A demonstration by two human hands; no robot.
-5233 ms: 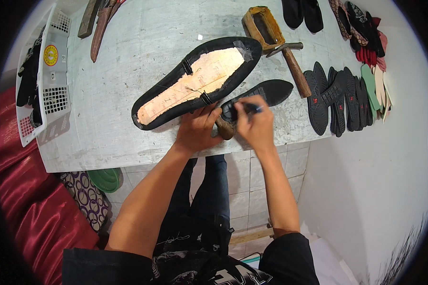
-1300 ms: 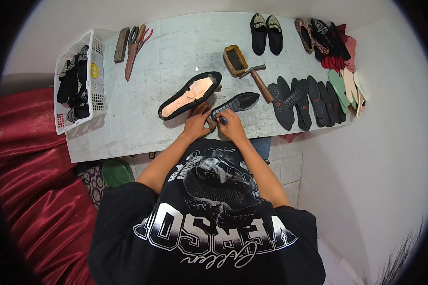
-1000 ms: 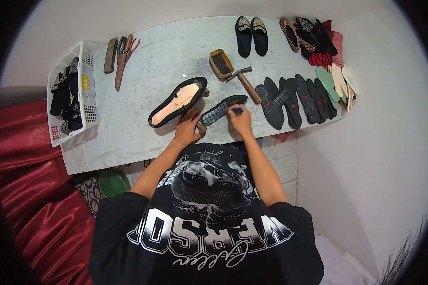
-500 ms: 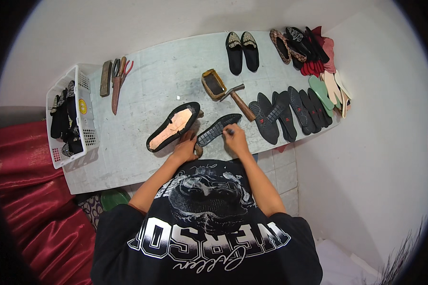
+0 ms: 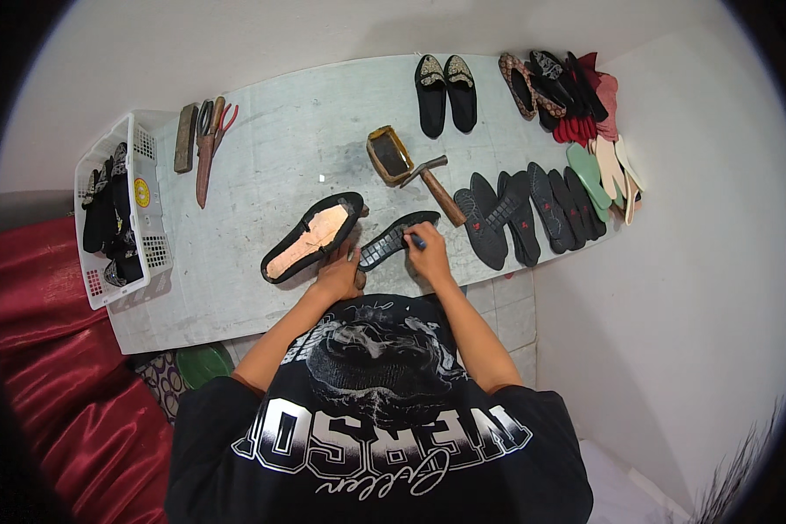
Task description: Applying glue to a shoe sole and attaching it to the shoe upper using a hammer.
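A black shoe sole (image 5: 383, 251) with a gridded surface lies tilted near the table's front edge. My left hand (image 5: 334, 278) is closed at its heel end, fingers and thumb against the edge. In my right hand (image 5: 431, 263), a small dark pen-like tool (image 5: 418, 242) is pinched over the sole's middle; its tip is hidden. Left of the sole, an upturned black shoe (image 5: 313, 237) shows its tan underside. A brown rounded piece (image 5: 360, 280) sits under my left thumb, mostly hidden.
Beyond the sole are an open yellow-rimmed container (image 5: 389, 155) and a hammer (image 5: 441, 194). Several black soles (image 5: 550, 205) line the right side. Finished-looking shoes (image 5: 445, 96) stand at the back. Scissors (image 5: 205, 144), pliers (image 5: 225, 122) and a white basket (image 5: 148, 236) are left.
The whole view has shifted slightly, so most things appear a little farther left. My right hand has turned a little over the sole, showing more of the dark tool. My left hand stays at the heel.
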